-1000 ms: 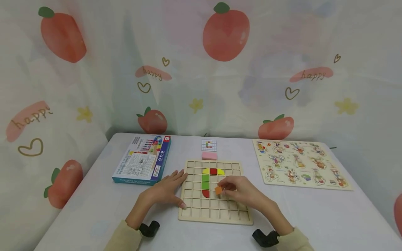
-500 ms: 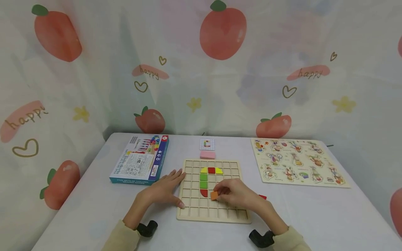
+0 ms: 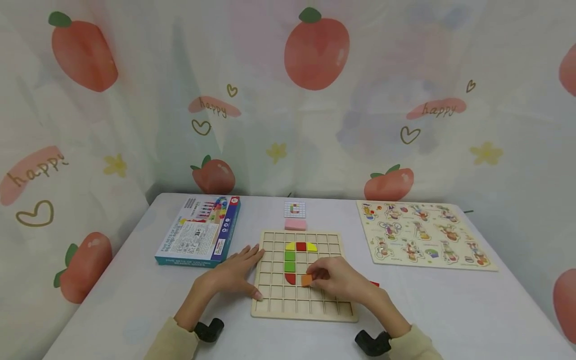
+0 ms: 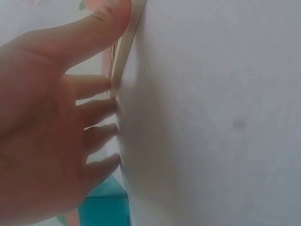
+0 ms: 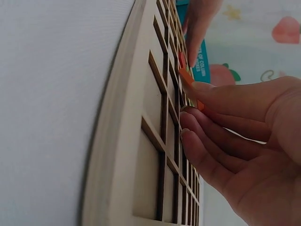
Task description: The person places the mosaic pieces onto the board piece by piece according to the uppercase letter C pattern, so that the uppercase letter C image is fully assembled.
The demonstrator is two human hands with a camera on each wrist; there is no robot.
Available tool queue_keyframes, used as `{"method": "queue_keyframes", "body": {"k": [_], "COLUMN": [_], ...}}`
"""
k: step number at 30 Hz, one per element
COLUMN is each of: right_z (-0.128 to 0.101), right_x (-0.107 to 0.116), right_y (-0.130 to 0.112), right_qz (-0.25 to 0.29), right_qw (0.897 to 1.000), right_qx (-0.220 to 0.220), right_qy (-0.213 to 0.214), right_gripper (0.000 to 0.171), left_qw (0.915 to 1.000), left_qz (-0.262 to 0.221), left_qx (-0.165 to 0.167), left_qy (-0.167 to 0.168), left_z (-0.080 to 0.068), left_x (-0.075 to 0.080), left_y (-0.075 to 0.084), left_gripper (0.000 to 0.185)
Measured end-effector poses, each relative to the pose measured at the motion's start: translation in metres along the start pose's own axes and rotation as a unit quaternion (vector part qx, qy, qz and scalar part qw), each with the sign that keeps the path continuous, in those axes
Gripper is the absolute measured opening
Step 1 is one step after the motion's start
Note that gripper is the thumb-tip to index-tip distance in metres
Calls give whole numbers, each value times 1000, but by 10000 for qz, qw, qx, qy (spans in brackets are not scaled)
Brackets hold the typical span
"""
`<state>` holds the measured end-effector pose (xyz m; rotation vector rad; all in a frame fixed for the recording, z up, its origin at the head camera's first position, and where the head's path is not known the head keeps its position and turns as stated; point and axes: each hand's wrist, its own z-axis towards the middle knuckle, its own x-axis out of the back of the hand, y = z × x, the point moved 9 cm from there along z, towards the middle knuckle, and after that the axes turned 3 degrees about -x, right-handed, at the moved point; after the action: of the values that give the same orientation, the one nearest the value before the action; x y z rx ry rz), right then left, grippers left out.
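Observation:
My right hand (image 3: 338, 277) pinches an orange square tile (image 3: 306, 280) over the wooden grid board (image 3: 270, 308), just right of a red quarter-round tile (image 3: 290, 278). In the right wrist view the orange tile (image 5: 187, 76) is between thumb and fingertips, tilted close over the grid. Above the red piece, two green squares (image 3: 290, 261) form a column, topped by a row of a yellow curved tile (image 3: 291, 246), a red square (image 3: 301, 246) and another yellow curved tile (image 3: 311, 246). My left hand (image 3: 234, 274) lies spread at the board's left edge, thumb on its rim.
Behind the board are a grid pattern card (image 3: 294, 209) and a pink block (image 3: 295, 224). A boxed set (image 3: 198, 231) lies at left, a wooden picture puzzle (image 3: 423, 235) at right. A red piece (image 3: 374, 284) shows partly behind the right wrist.
My right hand has brought the orange tile slightly left and down, to beside the red quarter-round tile. The left hand stays at the board's edge. The camera view has shifted slightly.

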<state>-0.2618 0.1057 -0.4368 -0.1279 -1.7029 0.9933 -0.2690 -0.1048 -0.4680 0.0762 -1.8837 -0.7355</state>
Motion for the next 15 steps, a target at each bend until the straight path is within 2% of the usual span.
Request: {"method": "queue_keyframes", "body": {"k": [15], "right_z": [0], "right_x": [3], "right_y": [3], "right_qz": [-165], "right_qw": [9999], "right_qx": [7], "right_qy": [-19], "right_gripper": [17], "left_qw": [10000], "left_qz": [32], "left_qx": [33], "left_qy": [1], "left_z": [0], "left_x": [0], "left_y": [-2], "left_gripper": [111]}}
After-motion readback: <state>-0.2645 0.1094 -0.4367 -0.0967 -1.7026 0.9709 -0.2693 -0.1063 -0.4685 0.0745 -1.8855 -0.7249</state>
